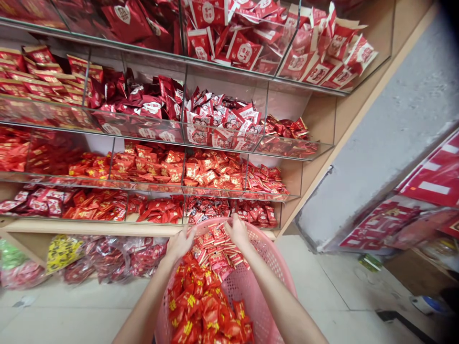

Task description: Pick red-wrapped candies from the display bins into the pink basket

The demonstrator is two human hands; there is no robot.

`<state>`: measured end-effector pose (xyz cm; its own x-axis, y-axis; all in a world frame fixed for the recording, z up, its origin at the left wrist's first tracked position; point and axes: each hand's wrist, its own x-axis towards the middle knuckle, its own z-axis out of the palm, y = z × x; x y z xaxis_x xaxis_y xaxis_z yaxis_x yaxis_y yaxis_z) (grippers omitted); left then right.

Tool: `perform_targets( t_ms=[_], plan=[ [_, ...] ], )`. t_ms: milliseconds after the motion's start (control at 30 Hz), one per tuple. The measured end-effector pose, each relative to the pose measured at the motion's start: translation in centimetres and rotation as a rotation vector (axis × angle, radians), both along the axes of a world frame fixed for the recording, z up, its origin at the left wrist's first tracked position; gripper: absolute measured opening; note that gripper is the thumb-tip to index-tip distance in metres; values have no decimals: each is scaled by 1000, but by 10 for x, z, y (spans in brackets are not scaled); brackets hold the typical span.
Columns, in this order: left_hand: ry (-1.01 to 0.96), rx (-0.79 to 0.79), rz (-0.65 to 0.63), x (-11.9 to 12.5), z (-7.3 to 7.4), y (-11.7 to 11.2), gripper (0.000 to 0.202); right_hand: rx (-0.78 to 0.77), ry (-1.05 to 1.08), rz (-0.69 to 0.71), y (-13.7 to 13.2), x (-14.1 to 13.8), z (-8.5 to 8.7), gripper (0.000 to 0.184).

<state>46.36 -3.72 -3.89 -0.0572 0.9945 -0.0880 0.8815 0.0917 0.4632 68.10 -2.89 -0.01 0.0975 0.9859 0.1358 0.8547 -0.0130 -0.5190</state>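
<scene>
A pink perforated plastic basket is in front of me at the bottom middle. Yellow-marked red packets fill its near left part. Smaller red-and-white packets are heaped towards its far side, between my hands. My left hand is at the far left of the basket by the rim, fingers curled beside the small packets. At the far rim, my right hand is closed, its thumb near the same packets. Whether the hands grip the rim or packets is hidden.
Ahead stands a wooden shelf with glass-fronted compartments of red packets. Filled plastic bags lie under it. A grey wall is at right, with red printed items and a cardboard box on the tiled floor.
</scene>
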Motion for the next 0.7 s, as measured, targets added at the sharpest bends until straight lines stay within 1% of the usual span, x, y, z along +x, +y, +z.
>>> perform_targets(
  t_ms=[67, 133, 200, 267, 400, 567, 700],
  plan=[
    [-5, -2, 4, 0, 0, 0, 65, 90, -25, 74, -7, 2, 1, 30],
    [-13, 5, 4, 1, 0, 0, 66, 162, -53, 239, -16, 5, 0, 34],
    [-18, 17, 3, 1, 0, -1, 66, 188, -107, 422, -23, 6, -5, 42],
    [-15, 16, 6, 1, 0, -1, 66, 170, -169, 520, -27, 7, -11, 46],
    [-11, 14, -4, 1, -1, -2, 65, 144, -205, 542, -28, 2, -18, 36],
    [-12, 28, -8, 0, -3, -1, 65, 138, -236, 568, -27, -16, -14, 29],
    [-19, 24, -8, 1, -5, -1, 64, 122, -267, 548, -28, -31, -11, 30]
  ],
)
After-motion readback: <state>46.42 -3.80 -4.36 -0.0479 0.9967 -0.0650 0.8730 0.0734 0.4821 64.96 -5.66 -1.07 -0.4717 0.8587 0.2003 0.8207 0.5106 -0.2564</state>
